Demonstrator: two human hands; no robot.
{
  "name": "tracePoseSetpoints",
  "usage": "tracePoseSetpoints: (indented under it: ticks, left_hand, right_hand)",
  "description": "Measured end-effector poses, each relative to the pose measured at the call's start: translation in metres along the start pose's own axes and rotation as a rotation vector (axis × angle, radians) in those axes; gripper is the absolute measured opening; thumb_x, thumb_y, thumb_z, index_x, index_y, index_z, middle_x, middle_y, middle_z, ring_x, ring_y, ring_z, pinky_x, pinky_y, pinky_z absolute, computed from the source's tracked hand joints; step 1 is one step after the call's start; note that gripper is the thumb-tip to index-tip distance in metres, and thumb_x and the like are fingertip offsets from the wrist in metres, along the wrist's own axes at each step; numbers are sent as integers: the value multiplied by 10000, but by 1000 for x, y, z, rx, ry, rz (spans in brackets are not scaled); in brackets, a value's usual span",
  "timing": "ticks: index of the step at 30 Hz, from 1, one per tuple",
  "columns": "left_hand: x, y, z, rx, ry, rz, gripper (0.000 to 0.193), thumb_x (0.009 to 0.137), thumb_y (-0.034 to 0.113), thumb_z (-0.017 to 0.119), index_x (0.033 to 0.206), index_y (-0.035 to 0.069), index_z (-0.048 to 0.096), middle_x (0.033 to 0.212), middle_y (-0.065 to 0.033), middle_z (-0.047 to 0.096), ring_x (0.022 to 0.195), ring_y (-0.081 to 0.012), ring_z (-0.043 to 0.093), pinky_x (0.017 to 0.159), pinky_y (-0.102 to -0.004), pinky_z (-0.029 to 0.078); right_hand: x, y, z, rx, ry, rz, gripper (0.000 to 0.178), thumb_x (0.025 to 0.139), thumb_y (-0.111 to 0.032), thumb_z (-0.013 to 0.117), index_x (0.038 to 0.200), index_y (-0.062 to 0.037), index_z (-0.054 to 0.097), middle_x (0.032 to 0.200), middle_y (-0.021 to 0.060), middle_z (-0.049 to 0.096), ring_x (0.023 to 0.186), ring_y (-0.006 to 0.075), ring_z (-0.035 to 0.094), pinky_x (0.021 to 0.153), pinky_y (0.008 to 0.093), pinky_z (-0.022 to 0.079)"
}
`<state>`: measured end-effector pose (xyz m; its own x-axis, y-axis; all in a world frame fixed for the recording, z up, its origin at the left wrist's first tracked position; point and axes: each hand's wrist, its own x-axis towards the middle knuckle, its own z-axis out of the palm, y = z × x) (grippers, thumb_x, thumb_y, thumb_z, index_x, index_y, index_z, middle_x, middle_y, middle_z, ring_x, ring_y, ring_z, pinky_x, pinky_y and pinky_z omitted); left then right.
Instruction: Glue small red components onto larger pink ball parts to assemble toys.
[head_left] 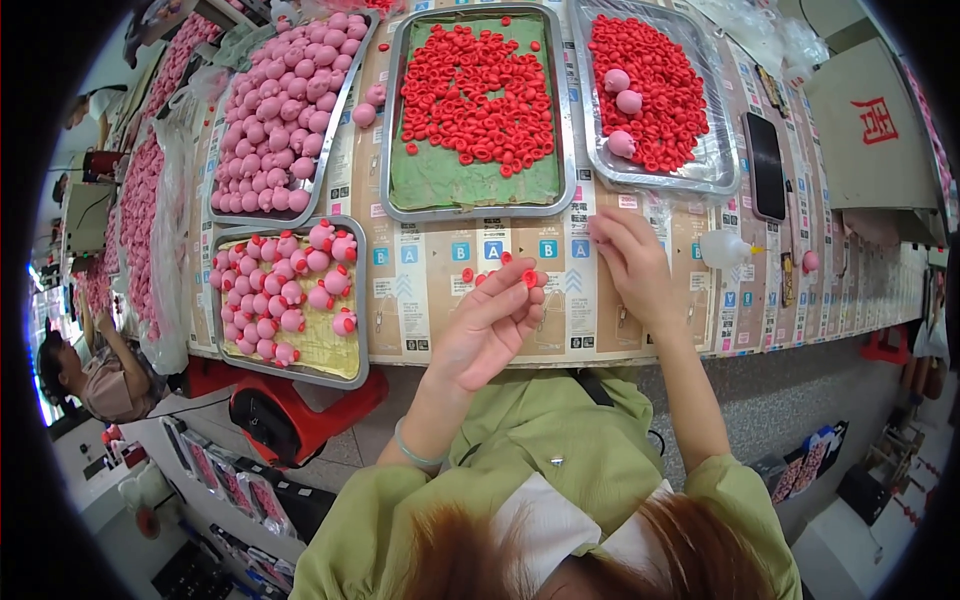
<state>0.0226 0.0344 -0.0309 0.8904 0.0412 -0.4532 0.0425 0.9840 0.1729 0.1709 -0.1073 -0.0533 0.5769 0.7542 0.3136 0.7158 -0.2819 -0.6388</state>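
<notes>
My left hand (492, 328) is turned palm up over the front of the table, its fingers curled. A small red ring-like piece (530, 278) sits at its fingertips. Several loose red pieces (468, 274) lie on the table just beyond that hand. My right hand (640, 268) is in front of the right tray, back upward, with its fingers drawn together and pointing away from me. A pinkish bit shows at its fingertips, too small to name. The right metal tray (660, 184) holds a heap of red pieces with three pink balls (628, 101) on top.
A green-lined tray (420, 192) of red pieces stands at the middle back. To the left are a tray of plain pink balls (285, 110) and a tray of pink balls with red parts (265, 300). A glue bottle (724, 249), phone (765, 168) and cardboard box (868, 140) stand right.
</notes>
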Motion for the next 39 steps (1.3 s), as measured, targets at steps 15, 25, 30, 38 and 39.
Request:
tracePoseSetpoints:
  ticks: [15, 25, 30, 38, 39]
  left_hand:
    - [3, -12, 19, 544, 53, 244, 225, 796, 21, 511, 1020, 0, 496, 932, -82, 560, 809, -129, 548, 735, -237, 438]
    - [-6, -17, 31, 838, 73, 402, 213, 769, -6, 549, 979, -36, 526, 917, -67, 568, 820, -104, 542, 738, -213, 432]
    - [-8, -14, 30, 910, 70, 413, 198, 759, 11, 570, 950, -33, 545, 896, -61, 574, 791, -99, 545, 722, -211, 438]
    - [-7, -10, 24, 1146, 25, 493, 272, 743, 50, 603, 998, -25, 542, 875, -52, 584, 785, -115, 560, 735, -240, 445]
    - [-8, -11, 31, 917, 20, 403, 303, 737, 5, 586, 1030, -31, 518, 885, -61, 571, 807, -115, 550, 735, -233, 441]
  right_hand:
    - [-19, -68, -22, 1437, -20, 749, 334, 833, -99, 467, 1134, 25, 393, 967, 96, 507, 879, 171, 530, 730, 261, 449]
    - [-21, -76, -19, 798, 20, 384, 367, 679, 94, 578, 1020, 21, 463, 1020, 91, 469, 949, 156, 490, 808, 265, 422]
    - [-18, -74, -23, 562, 9, 229, 353, 656, 100, 588, 987, 15, 497, 987, 100, 476, 923, 168, 502, 802, 263, 425]
    - [-22, -73, -20, 539, 37, 194, 357, 640, 115, 592, 975, 20, 514, 985, 112, 480, 925, 183, 503, 811, 272, 427]
    - [-22, -72, -19, 582, 45, 185, 365, 637, 112, 594, 979, 12, 515, 991, 115, 490, 944, 199, 496, 816, 288, 424]
